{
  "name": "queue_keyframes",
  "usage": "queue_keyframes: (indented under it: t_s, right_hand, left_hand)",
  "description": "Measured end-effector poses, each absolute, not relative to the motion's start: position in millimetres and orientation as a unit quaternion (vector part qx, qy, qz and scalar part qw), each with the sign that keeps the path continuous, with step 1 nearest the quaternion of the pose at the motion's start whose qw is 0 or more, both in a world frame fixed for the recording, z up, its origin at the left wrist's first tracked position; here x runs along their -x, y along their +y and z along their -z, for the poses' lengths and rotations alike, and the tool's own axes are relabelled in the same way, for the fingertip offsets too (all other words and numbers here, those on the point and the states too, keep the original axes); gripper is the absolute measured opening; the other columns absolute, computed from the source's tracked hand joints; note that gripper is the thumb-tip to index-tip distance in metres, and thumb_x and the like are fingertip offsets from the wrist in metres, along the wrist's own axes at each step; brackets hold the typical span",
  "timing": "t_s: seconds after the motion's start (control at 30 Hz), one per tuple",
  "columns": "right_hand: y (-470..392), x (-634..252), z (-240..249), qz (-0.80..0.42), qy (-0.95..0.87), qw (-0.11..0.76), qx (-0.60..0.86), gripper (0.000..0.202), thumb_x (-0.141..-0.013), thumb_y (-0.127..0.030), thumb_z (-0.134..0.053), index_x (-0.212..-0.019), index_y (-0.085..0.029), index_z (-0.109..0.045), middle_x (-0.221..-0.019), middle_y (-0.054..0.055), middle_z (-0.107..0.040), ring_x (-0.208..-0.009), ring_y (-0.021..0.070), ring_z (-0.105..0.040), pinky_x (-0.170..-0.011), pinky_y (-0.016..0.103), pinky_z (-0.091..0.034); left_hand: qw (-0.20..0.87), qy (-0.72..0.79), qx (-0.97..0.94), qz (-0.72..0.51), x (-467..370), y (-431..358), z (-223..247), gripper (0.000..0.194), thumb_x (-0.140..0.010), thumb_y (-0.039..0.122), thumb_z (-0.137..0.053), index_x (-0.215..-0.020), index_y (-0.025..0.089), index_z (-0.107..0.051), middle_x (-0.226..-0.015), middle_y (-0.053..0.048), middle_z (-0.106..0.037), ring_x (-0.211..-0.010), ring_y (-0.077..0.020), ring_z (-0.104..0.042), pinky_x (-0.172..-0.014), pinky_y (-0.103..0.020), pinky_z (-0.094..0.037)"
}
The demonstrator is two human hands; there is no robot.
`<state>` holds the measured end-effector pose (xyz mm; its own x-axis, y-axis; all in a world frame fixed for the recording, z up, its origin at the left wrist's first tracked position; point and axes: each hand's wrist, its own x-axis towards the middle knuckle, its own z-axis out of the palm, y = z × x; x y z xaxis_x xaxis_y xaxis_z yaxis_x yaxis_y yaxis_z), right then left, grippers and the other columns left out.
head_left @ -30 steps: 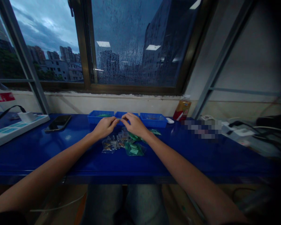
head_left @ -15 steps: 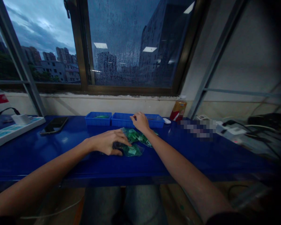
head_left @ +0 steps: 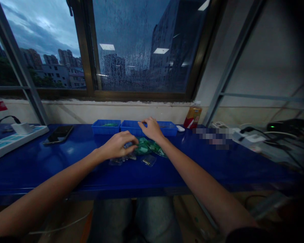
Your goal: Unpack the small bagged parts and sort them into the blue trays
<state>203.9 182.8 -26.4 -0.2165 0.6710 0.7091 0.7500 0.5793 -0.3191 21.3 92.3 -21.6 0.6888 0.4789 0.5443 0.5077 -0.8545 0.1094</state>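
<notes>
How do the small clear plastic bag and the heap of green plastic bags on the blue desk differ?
The small clear plastic bag is colourless and shows thin gold-coloured pieces; the heap of green plastic bags is green, with paler patches. The clear bag lies nearer the person, the green heap farther back. The clear bag covers less area than the heap. Both rest on the blue desk.

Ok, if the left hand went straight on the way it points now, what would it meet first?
Probably the green packets, lying just beyond the left hand; depth is unclear from this one view, so I can't tell whether there's a gap.
</notes>
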Motion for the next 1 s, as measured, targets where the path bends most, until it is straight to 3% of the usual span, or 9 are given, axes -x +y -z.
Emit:
queue_keyframes:
  t_s: [0.13, 0.23, 0.4, 0.53, 0.67, 0.83, 1.0]
  right_hand:
    - [164, -196, 14, -0.174, -0.826, 0.389, 0.369, 0.037, -0.084, -0.044, -0.039, -0.082, -0.015, -0.062, -0.072, 0.002, -0.059, -0.069, 0.0130, -0.052, -0.067, 0.025, -0.040]
    - [155, -189, 14, -0.237, -0.843, 0.365, 0.315, 0.029, -0.080, -0.040, -0.047, -0.085, -0.015, -0.060, -0.073, 0.000, -0.059, -0.067, 0.0118, -0.051, -0.063, 0.023, -0.039]
    - [158, -183, 22, -0.170, -0.840, 0.379, 0.349, 0.018, -0.075, -0.031, -0.054, -0.071, -0.014, -0.058, -0.065, -0.001, -0.056, -0.063, 0.0110, -0.048, -0.060, 0.023, -0.035]
    - [164, -189, 21, -0.134, -0.817, 0.416, 0.376, 0.020, -0.075, -0.033, -0.053, -0.069, -0.014, -0.059, -0.064, -0.001, -0.056, -0.062, 0.0108, -0.047, -0.058, 0.022, -0.034]
    - [163, -193, 18, -0.040, -0.801, 0.449, 0.393, 0.017, -0.074, -0.030, -0.056, -0.072, -0.014, -0.060, -0.066, 0.000, -0.056, -0.062, 0.0115, -0.047, -0.058, 0.023, -0.033]
    - [155, -189, 19, 0.018, -0.813, 0.454, 0.364, 0.015, -0.077, -0.029, -0.055, -0.082, -0.016, -0.062, -0.076, 0.003, -0.057, -0.067, 0.0131, -0.049, -0.063, 0.025, -0.036]
    - [149, -184, 19, 0.018, -0.823, 0.456, 0.338, 0.017, -0.081, -0.028, -0.050, -0.087, -0.018, -0.063, -0.080, 0.004, -0.053, -0.073, 0.0146, -0.051, -0.070, 0.027, -0.039]
  left_hand:
    - [-0.064, -0.376, 0.829, 0.408, -8, 113, 24, 0.016, -0.077, 0.030, -0.052, -0.079, 0.015, -0.056, -0.073, -0.002, -0.061, -0.068, -0.0129, -0.055, -0.065, -0.026, -0.043]
    - [-0.129, -0.424, 0.769, 0.461, 3, 126, 27, 0.019, -0.074, 0.033, -0.055, -0.078, 0.014, -0.055, -0.070, -0.002, -0.060, -0.064, -0.0122, -0.056, -0.061, -0.025, -0.042]
    - [-0.250, -0.409, 0.727, 0.492, 9, 136, 30, 0.021, -0.073, 0.035, -0.057, -0.077, 0.015, -0.052, -0.070, -0.002, -0.060, -0.065, -0.0113, -0.056, -0.060, -0.023, -0.043]
    - [-0.251, -0.421, 0.717, 0.495, 8, 135, 28, 0.022, -0.074, 0.037, -0.055, -0.072, 0.015, -0.055, -0.070, -0.004, -0.063, -0.066, -0.0125, -0.056, -0.057, -0.024, -0.042]
    - [-0.270, -0.441, 0.704, 0.486, 6, 132, 29, 0.025, -0.072, 0.039, -0.058, -0.072, 0.014, -0.061, -0.075, -0.005, -0.065, -0.068, -0.0135, -0.056, -0.057, -0.024, -0.041]
    - [-0.406, -0.431, 0.651, 0.474, -1, 126, 31, 0.031, -0.073, 0.042, -0.058, -0.080, 0.013, -0.064, -0.083, -0.008, -0.067, -0.066, -0.0123, -0.057, -0.058, -0.024, -0.042]
    - [-0.499, -0.398, 0.619, 0.458, -6, 122, 29, 0.048, -0.081, 0.054, -0.042, -0.078, 0.013, -0.066, -0.084, -0.011, -0.068, -0.066, -0.0150, -0.059, -0.060, -0.028, -0.044]
